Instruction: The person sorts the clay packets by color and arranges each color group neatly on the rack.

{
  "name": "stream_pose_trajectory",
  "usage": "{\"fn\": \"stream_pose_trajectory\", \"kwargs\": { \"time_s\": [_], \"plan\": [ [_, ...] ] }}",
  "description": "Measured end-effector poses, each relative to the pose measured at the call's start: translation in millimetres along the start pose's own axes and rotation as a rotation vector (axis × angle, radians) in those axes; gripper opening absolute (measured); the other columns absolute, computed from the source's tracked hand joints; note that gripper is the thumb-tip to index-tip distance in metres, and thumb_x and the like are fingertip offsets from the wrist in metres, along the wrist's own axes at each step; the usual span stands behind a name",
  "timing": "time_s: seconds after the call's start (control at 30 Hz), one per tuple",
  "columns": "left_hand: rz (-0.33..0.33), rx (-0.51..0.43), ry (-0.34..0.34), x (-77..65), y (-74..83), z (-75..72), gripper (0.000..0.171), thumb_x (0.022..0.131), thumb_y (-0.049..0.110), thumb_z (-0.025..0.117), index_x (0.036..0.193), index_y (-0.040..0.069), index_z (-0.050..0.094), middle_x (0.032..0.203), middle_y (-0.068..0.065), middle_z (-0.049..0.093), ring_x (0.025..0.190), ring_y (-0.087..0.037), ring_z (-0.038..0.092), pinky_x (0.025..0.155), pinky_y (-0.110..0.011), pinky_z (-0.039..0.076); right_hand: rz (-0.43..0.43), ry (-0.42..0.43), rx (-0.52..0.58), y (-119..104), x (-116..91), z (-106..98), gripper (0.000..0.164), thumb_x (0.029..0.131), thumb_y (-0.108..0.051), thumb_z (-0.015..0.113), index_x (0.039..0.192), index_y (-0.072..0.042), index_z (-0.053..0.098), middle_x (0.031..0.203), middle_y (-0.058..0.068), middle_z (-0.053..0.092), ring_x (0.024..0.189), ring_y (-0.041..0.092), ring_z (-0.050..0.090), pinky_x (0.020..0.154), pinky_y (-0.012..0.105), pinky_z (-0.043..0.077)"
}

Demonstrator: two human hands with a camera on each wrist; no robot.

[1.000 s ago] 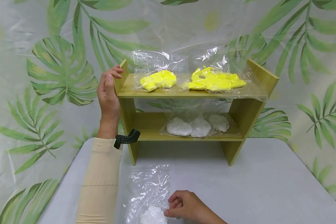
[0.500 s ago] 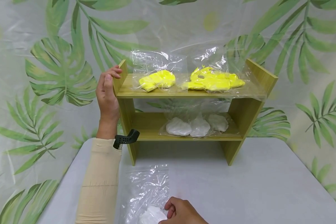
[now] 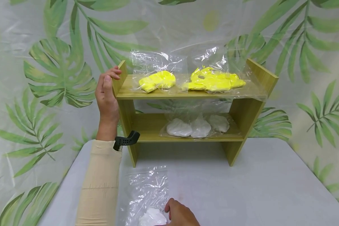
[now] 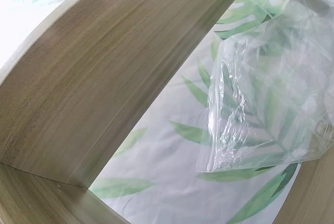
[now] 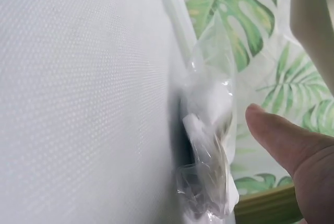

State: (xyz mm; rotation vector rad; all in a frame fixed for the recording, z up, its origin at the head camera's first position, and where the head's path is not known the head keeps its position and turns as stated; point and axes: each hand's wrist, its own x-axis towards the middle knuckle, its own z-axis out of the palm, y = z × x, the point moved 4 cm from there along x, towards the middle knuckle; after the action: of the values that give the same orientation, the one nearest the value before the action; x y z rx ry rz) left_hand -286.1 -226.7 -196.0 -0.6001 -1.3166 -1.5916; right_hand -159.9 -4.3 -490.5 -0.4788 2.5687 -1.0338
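Observation:
My left hand [image 3: 106, 97] rests against the outside of the wooden shelf's left side panel [image 3: 121, 77], fingertips at its upper edge and thumb pointing up. Low in the head view, a clear plastic bag [image 3: 145, 188] with a white soft lump [image 3: 152, 216] in it lies on the table. My right hand [image 3: 182, 215] is at the right side of this lump, its fingers loosely bent. From the right wrist, the thumb [image 5: 276, 132] shows apart from the bag [image 5: 209, 130]; the other fingers are hidden there.
Two clear bags with yellow lumps [image 3: 158, 80] [image 3: 214, 80] lie on the shelf's upper board [image 3: 169, 94]. Bagged white lumps [image 3: 179, 127] lie on the lower board [image 3: 147, 125]. A leaf-patterned sheet [image 3: 62, 125] hangs behind the grey table [image 3: 243, 188].
My right hand has moved down and left, closer around the white lump in the bag. The whole head view has shifted slightly; my left hand stays at the side panel.

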Motion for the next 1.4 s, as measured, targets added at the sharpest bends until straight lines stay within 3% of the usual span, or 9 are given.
{"fn": "stream_pose_trajectory", "kwargs": {
  "time_s": [0.2, 0.43, 0.57, 0.67, 0.73, 1.0, 1.4],
  "plan": [
    [0.003, 0.002, -0.003, 0.1, 0.1, 0.9, 0.026, 0.096, 0.007, 0.035, 0.084, 0.000, 0.057, 0.101, -0.003, 0.063, 0.124, -0.028, 0.051, 0.112, -0.032, 0.030, 0.016, 0.058, -0.145, -3.8, 2.4, 5.0, 0.044, 0.059, -0.026, 0.087, 0.087, -0.014, 0.055, 0.076, -0.005, 0.048, 0.065, 0.015, 0.050, 0.062, 0.036, 0.048],
    [0.006, -0.005, -0.009, 0.6, 0.1, 1.9, 0.027, 0.096, 0.006, 0.035, 0.084, 0.004, 0.058, 0.101, -0.003, 0.063, 0.124, -0.029, 0.050, 0.113, -0.032, 0.029, 0.011, -0.018, -0.169, -6.8, 5.5, 1.5, 0.051, 0.063, -0.047, 0.086, 0.088, -0.012, 0.057, 0.079, -0.004, 0.048, 0.069, 0.015, 0.050, 0.066, 0.036, 0.049],
    [0.003, -0.002, -0.009, 0.6, 0.0, 1.4, 0.026, 0.096, 0.006, 0.035, 0.084, 0.001, 0.058, 0.101, -0.003, 0.063, 0.124, -0.029, 0.050, 0.113, -0.032, 0.029, -0.014, 0.026, -0.263, -8.8, 4.5, 5.9, 0.041, 0.067, -0.037, 0.083, 0.085, -0.012, 0.056, 0.077, -0.003, 0.046, 0.068, 0.014, 0.048, 0.059, 0.034, 0.047],
    [0.002, -0.003, -0.009, 0.5, -0.2, 1.0, 0.026, 0.096, 0.006, 0.035, 0.084, 0.002, 0.058, 0.101, -0.004, 0.063, 0.124, -0.029, 0.050, 0.113, -0.032, 0.029, -0.039, 0.074, -0.347, -11.7, 2.7, 9.3, 0.044, 0.061, -0.037, 0.083, 0.083, -0.012, 0.054, 0.075, -0.003, 0.044, 0.065, 0.012, 0.046, 0.053, 0.030, 0.045],
    [0.000, -0.005, -0.011, 0.5, -0.4, 0.9, 0.026, 0.096, 0.006, 0.035, 0.084, 0.003, 0.058, 0.101, -0.003, 0.063, 0.124, -0.029, 0.050, 0.113, -0.032, 0.029, -0.052, 0.082, -0.373, -13.5, 2.1, 10.0, 0.052, 0.058, -0.045, 0.084, 0.083, -0.012, 0.052, 0.075, -0.003, 0.042, 0.064, 0.011, 0.044, 0.051, 0.029, 0.043],
    [-0.008, -0.006, -0.007, 0.1, -1.0, 0.6, 0.026, 0.097, 0.006, 0.035, 0.084, 0.003, 0.058, 0.101, -0.002, 0.063, 0.125, -0.028, 0.050, 0.113, -0.032, 0.029, -0.082, 0.059, -0.376, -16.5, 1.2, 10.3, 0.060, 0.060, -0.055, 0.081, 0.085, -0.007, 0.056, 0.076, -0.002, 0.043, 0.066, 0.011, 0.045, 0.051, 0.029, 0.045],
    [0.002, -0.011, -0.006, 0.0, -0.3, 0.3, 0.027, 0.096, 0.006, 0.035, 0.084, 0.004, 0.059, 0.100, -0.001, 0.063, 0.124, -0.029, 0.050, 0.113, -0.032, 0.029, -0.074, 0.076, -0.344, -21.4, 3.0, 13.3, 0.056, 0.062, -0.050, 0.081, 0.087, -0.007, 0.056, 0.075, 0.000, 0.046, 0.066, 0.012, 0.048, 0.053, 0.030, 0.046]
  ]
}}
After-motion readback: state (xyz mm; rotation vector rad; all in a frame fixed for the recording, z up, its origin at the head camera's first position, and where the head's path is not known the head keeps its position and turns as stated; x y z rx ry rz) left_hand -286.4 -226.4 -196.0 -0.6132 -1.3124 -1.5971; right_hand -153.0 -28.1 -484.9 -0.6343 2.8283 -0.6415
